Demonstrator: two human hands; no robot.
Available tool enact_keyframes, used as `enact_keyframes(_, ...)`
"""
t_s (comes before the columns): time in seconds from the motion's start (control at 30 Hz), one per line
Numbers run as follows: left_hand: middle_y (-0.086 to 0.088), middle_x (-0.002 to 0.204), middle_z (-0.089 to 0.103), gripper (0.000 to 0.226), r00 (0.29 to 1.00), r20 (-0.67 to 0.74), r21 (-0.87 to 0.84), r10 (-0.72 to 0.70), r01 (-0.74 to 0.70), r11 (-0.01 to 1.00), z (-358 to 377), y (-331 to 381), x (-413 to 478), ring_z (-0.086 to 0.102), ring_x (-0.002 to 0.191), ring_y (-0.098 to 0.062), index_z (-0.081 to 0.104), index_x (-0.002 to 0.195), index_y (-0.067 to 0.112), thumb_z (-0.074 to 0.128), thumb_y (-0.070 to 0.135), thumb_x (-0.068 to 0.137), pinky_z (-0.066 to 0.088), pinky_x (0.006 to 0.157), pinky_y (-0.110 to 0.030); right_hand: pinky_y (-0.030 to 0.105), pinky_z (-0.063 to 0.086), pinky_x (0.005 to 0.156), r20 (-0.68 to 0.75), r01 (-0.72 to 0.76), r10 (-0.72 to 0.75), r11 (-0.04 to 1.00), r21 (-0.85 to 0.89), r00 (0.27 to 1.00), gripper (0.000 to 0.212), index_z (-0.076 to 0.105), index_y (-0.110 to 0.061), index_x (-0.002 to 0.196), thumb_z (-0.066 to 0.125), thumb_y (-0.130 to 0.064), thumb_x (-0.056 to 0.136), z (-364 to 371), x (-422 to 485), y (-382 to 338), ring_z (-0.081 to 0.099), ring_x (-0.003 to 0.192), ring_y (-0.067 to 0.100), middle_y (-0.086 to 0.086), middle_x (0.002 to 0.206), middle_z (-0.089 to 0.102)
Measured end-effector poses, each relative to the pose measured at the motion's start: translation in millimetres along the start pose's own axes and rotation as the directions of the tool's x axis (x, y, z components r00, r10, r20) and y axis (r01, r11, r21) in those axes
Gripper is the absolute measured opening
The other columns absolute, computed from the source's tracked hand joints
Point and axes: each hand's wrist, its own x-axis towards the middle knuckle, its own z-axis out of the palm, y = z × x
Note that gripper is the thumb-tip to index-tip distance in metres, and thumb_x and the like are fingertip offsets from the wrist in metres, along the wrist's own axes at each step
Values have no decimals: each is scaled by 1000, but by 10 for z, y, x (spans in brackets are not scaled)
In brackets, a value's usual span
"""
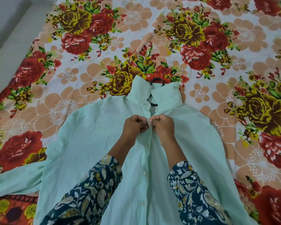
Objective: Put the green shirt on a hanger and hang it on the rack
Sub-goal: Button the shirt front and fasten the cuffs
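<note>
Both hands meet at the green shirt [91,143] placket: left hand [134,125] and right hand [163,125] pinch its edges together; hanger [157,80] hook just beyond them.

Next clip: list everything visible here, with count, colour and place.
green shirt: one, pale mint, flat on the bedsheet
hanger: one, black, inside the shirt, hook past the collar
buttons: three visible, white, down the shirt front
bedsheet: one, white with red, yellow, peach flowers, under everything
grey surface: one, top left beyond the bedsheet
sleeves: two, dark blue floral, on the forearms
hands: two, left hand and right hand pinching the shirt front below the collar
</note>
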Motion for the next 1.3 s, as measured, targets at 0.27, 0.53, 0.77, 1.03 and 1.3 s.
enact_keyframes(0.27,-7,70,61,5,985,-18,445,170,-144,884,68,20,20,57,59,-13,58,80,6,59,3,84,47,55,-11,32,52,78,-79,51,-52,999,-19,996,14,67,-12,71,61,-2,80,2,-16,27,61,77,19,2,75,66)
enact_keyframes(0.53,-9,65,53,31,993,-117,249,28,2,969,146,47,9,51,67,-21,49,66,8,61,28,86,48,70,-35,36,55,84,-70,101,-104,994,-49,992,15,69,-3,92,57,-2,84,53,-88,100,67,87,25,13,90,71)
enact_keyframes(0.77,-6,63,54,29,997,-80,174,0,14,985,68,72,20,52,57,-15,51,60,8,55,3,88,47,56,-20,17,46,66,-88,68,-69,997,-21,994,12,63,-10,84,61,0,80,48,-70,89,59,79,16,0,78,62)
enact_keyframes(1.03,-5,59,58,24,993,-31,253,114,-103,962,-36,121,5,55,51,-13,61,63,13,60,4,85,53,69,-29,26,44,68,-61,155,-170,969,-191,984,13,55,-15,82,62,-5,81,45,-84,-21,56,75,16,-11,68,51)
enact_keyframes(1.3,-1,67,61,24,976,213,293,39,-102,951,-130,304,0,60,58,-6,63,88,9,46,-8,89,53,59,-9,31,45,68,1,278,-296,898,-341,955,7,59,-9,82,65,-6,80,-23,-49,-83,54,71,16,-2,70,54)
